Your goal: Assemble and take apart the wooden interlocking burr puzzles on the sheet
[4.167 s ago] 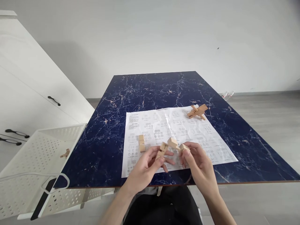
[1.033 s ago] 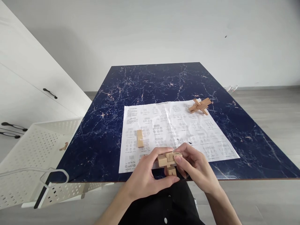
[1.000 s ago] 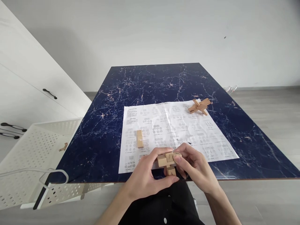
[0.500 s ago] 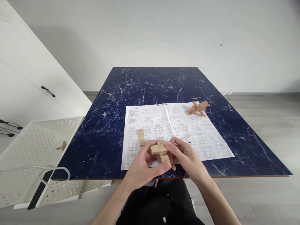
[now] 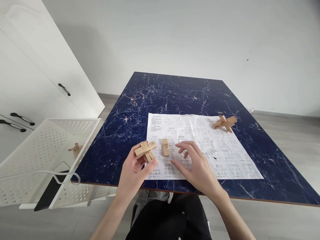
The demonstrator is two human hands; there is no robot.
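A partly joined wooden burr puzzle, made of several notched pale blocks, is gripped in my left hand near the table's front edge. My right hand holds nothing, its thumb and fingers apart above the printed sheet. Between the two hands a single notched wooden block lies on the paper, a little left of my right fingertips and not touched by them. Small drawings and lines of text cover the white instruction sheet.
A darker, cross-shaped wooden puzzle rests on the sheet's far right corner. The blue marbled table carries everything. At left stands a white perforated basket with a wooden piece inside and a white cable across it.
My right hand has let go of the puzzle and opened, near the loose block. My left hand has carried the puzzle left. The whole view has shifted as my head turned.
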